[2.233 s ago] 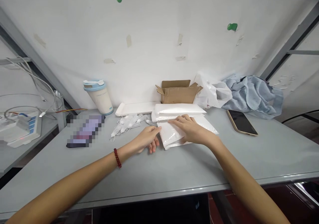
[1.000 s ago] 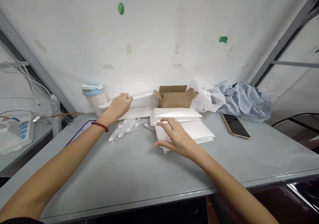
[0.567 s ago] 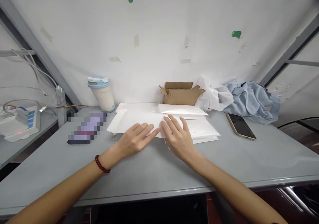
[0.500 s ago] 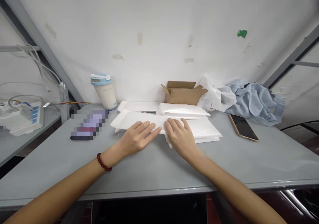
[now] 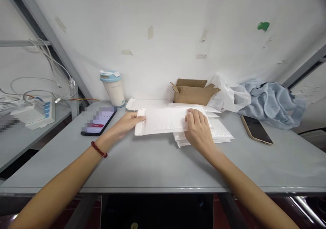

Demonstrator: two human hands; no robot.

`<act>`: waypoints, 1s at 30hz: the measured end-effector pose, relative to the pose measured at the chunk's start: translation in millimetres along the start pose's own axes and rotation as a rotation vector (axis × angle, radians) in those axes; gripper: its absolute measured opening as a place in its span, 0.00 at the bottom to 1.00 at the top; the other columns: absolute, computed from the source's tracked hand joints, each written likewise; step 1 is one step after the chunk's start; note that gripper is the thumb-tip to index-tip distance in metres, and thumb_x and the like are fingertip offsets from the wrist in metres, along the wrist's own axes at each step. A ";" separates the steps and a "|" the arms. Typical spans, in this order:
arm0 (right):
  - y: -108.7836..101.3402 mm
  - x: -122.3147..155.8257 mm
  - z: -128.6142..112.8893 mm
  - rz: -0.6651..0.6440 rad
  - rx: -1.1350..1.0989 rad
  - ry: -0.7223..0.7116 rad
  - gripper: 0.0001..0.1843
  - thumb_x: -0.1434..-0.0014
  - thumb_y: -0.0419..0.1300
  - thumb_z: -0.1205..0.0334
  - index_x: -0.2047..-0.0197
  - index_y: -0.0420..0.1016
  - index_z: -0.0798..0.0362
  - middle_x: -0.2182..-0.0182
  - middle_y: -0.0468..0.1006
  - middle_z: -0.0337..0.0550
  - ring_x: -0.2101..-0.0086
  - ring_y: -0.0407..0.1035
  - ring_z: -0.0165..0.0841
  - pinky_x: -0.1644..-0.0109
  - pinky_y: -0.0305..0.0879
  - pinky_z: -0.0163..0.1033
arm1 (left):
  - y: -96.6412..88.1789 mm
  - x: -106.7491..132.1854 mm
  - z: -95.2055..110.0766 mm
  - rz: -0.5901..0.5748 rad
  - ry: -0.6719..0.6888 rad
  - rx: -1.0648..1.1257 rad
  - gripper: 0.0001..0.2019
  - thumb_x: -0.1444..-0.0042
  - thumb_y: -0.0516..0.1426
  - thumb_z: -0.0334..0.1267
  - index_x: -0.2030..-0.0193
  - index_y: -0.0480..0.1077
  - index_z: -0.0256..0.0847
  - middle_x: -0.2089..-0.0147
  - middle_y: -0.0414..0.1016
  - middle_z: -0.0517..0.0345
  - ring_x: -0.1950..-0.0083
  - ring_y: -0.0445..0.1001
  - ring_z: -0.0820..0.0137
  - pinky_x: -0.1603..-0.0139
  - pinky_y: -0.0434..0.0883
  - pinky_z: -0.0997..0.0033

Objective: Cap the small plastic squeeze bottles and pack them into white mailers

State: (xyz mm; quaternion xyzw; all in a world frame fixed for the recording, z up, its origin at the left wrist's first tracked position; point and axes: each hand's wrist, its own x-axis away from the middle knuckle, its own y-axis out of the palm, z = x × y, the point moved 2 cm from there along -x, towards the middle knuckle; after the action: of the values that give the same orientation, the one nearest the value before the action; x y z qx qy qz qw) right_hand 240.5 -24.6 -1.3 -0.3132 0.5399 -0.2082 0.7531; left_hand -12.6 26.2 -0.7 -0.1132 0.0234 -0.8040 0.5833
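A white bubble mailer (image 5: 164,120) is held up off the grey table between my two hands, its flap end to the left. My left hand (image 5: 126,123) pinches that flap end, thumb on top and the other fingers partly behind. With curled fingers, my right hand (image 5: 198,127) grips the mailer near its right end. Under and beyond my right hand lies a stack of similar white mailers (image 5: 221,131). Behind the held one, another white mailer (image 5: 150,104) rests flat on the table.
An open cardboard box (image 5: 195,94), a white plastic bag (image 5: 230,98) and a blue cloth (image 5: 273,103) stand along the wall. A lidded cup (image 5: 113,91) and a lit phone (image 5: 100,122) are at left, a dark phone (image 5: 256,129) at right. The grey table (image 5: 158,168) ends in front.
Both hands were lying on the mailers; now they hold one mailer raised toward me. My left hand has moved left to its flap end. The camera view has shifted slightly.
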 end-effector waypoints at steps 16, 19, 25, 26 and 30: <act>-29.3 3.7 -27.1 -0.366 -0.353 -0.396 0.41 0.55 0.62 0.54 0.40 0.55 0.57 0.50 0.63 0.59 0.54 0.59 0.49 0.50 0.55 0.54 | 58.1 20.7 -4.3 -0.284 0.189 -0.172 0.15 0.47 0.57 0.48 0.74 0.70 0.37 0.78 0.68 0.63 0.76 0.65 0.74 0.75 0.62 0.76; -28.6 2.7 -25.9 -0.342 -0.318 -0.389 0.40 0.54 0.62 0.55 0.40 0.55 0.56 0.50 0.63 0.59 0.55 0.59 0.48 0.53 0.57 0.52 | 57.5 18.4 -6.9 -0.208 0.208 -0.196 0.17 0.45 0.55 0.50 0.76 0.67 0.38 0.80 0.64 0.64 0.79 0.62 0.75 0.78 0.58 0.76; -26.3 -1.0 -11.9 -0.236 -0.271 -0.227 0.33 0.51 0.59 0.61 0.41 0.58 0.58 0.51 0.64 0.59 0.54 0.58 0.48 0.53 0.59 0.51 | 46.7 7.9 -8.5 0.133 0.465 -0.626 0.18 0.38 0.46 0.45 0.70 0.69 0.38 0.69 0.73 0.55 0.65 0.71 0.65 0.65 0.68 0.66; -26.1 -1.6 -8.4 -0.226 -0.273 -0.195 0.33 0.51 0.59 0.60 0.42 0.58 0.58 0.51 0.64 0.59 0.54 0.58 0.48 0.53 0.59 0.51 | 47.0 4.4 -9.6 0.192 0.528 -0.769 0.15 0.38 0.47 0.43 0.64 0.70 0.37 0.62 0.74 0.50 0.58 0.71 0.61 0.59 0.69 0.61; -27.4 -2.7 2.1 -0.217 -0.325 -0.123 0.31 0.50 0.59 0.58 0.43 0.61 0.57 0.51 0.62 0.59 0.53 0.57 0.48 0.53 0.60 0.51 | 57.6 -13.5 -18.4 0.217 0.706 -1.231 0.17 0.41 0.49 0.34 0.45 0.63 0.32 0.39 0.60 0.38 0.35 0.51 0.50 0.42 0.58 0.46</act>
State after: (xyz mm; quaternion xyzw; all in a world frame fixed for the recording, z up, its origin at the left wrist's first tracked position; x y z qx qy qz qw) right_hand 242.2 -41.9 20.1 -0.4989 0.4825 -0.1788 0.6974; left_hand 41.2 18.9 -30.4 -0.1518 0.6712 -0.5709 0.4478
